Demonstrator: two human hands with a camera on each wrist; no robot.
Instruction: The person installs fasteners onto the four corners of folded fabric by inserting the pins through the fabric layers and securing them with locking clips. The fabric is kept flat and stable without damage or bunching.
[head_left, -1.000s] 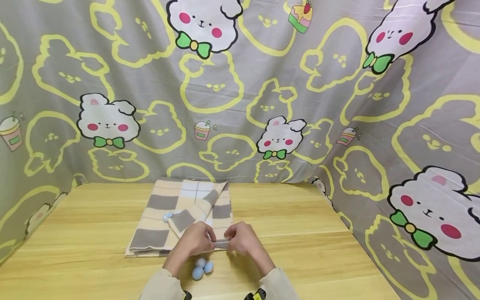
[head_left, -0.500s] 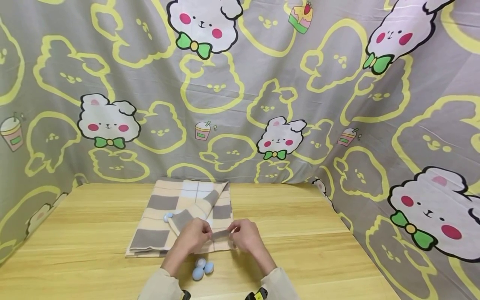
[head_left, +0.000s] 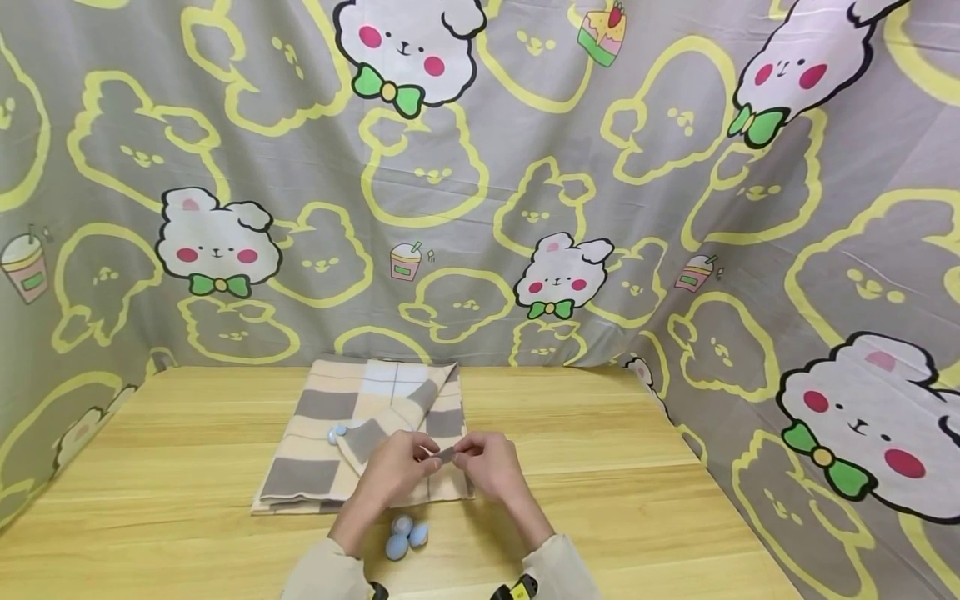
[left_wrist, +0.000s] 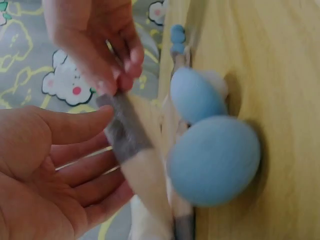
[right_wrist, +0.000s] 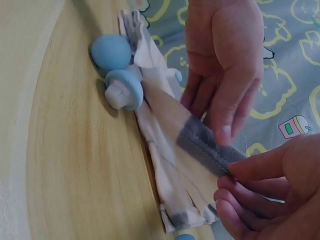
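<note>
A checked fleece cloth in beige, grey and white [head_left: 326, 404] lies folded on the table, its near edge lifted between both hands. My left hand [head_left: 397, 465] pinches the grey part of that edge between thumb and fingers. Close beside it, my right hand [head_left: 491, 465] pinches the same grey strip. In the right wrist view the raised hem [right_wrist: 202, 145] shows a stitched line, with the right thumb and fingertips at its end. Several small blue rounded pieces [head_left: 397, 547] sit on the table in front of the cloth; one in the right wrist view has a whitish stem [right_wrist: 117, 95].
More light-blue pieces [head_left: 334, 433] rest on the cloth's left part, by a folded-over corner. The wooden table [head_left: 600, 500] extends to both sides. A grey curtain with rabbit drawings [head_left: 450, 242] hangs behind the table and along its sides.
Both hands have lifted the near edge of the cloth and moved slightly away from the table's front. They have come closer together, with less of the grey strip showing between them.
</note>
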